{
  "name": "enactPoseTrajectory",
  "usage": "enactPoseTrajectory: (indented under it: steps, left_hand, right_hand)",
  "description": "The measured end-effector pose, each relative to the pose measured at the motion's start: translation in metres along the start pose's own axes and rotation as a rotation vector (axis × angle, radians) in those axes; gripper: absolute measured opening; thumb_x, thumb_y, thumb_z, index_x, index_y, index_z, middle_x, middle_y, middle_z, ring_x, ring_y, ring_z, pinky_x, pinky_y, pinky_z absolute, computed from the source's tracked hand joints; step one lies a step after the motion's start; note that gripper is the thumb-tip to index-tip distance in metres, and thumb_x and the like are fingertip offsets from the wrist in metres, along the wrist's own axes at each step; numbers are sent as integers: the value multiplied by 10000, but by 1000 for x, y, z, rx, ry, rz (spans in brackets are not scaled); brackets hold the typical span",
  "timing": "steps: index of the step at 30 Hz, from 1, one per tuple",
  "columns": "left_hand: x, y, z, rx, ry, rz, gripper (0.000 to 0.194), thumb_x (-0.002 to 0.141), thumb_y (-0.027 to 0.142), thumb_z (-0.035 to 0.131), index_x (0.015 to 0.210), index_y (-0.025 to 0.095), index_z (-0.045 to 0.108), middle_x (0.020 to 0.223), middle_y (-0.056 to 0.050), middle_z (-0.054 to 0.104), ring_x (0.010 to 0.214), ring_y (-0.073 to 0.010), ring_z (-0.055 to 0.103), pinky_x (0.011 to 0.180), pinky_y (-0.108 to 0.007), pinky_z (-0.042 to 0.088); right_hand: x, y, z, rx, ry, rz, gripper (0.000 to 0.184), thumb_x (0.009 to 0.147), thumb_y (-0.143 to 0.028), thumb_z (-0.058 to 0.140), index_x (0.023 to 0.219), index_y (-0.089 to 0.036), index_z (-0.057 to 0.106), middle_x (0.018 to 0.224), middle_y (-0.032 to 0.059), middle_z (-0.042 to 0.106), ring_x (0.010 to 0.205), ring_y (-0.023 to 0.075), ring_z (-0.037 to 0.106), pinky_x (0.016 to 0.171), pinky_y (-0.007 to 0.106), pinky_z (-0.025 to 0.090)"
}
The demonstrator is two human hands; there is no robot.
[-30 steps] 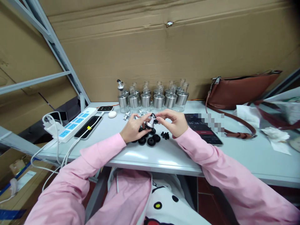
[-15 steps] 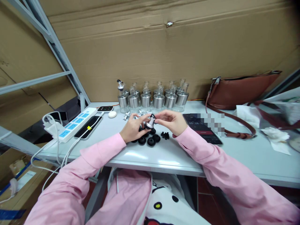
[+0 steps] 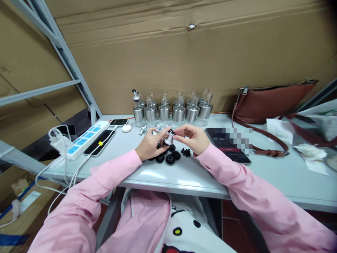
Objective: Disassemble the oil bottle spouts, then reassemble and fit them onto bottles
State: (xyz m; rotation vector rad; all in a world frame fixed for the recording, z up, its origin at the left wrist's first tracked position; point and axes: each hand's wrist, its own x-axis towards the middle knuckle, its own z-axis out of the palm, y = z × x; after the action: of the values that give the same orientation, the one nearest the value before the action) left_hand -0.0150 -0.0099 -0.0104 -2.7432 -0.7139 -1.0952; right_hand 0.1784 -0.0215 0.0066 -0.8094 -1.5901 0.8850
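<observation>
A silver and black pour spout (image 3: 167, 139) is held upright between my two hands, just above the table. My left hand (image 3: 152, 143) grips its silver body from the left, thumb low and fingers above. From the right, my right hand (image 3: 191, 137) pinches at the black part on its top, partly hidden by the fingertips. Below lie several round black stoppers (image 3: 170, 159), with a cluster of small black pieces (image 3: 185, 152) to their right. Loose silver spout parts (image 3: 143, 130) lie behind my left hand.
Glass bottles with steel sleeves (image 3: 178, 113) stand in rows at the back; the front left one wears a spout (image 3: 135, 95). A power strip (image 3: 86, 140) and phone (image 3: 99, 143) are left. A tablet (image 3: 228, 146) and brown bag (image 3: 273, 102) are right.
My hands stay almost in place around the pour spout. The right fingertips have shifted slightly at its top, and the spout's black part sits at a slightly different angle.
</observation>
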Motion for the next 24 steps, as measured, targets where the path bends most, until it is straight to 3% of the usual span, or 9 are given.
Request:
enactPoseTrajectory:
  steps: [9, 15, 24]
  left_hand:
    - [1, -1, -2, -24, -52, -48, 593, 807, 271, 575, 1321, 193, 289, 1014, -53, 669, 859, -183, 576, 891, -388, 340]
    - [0, -2, -3, -27, -90, -21, 571, 822, 294, 558, 1324, 187, 309, 1025, -66, 654, 914, -203, 543, 887, -383, 354]
    - [0, -4, -6, 3, -84, 73, 509, 859, 323, 495, 1318, 197, 314, 952, -46, 664, 842, -186, 559, 908, -387, 347]
  right_hand:
    - [3, -2, -3, 257, -101, 200, 321, 523, -356, 795, 727, -161, 643, 596, -23, 628, 555, 97, 581, 624, 292, 518]
    - [4, 7, -7, 470, -343, 466, 405, 557, -351, 783, 893, -163, 659, 666, -24, 624, 559, 62, 560, 530, 200, 466]
    - [2, 11, -8, 454, -473, 364, 387, 626, -362, 745, 942, -177, 620, 719, -12, 598, 623, 80, 560, 534, 190, 460]
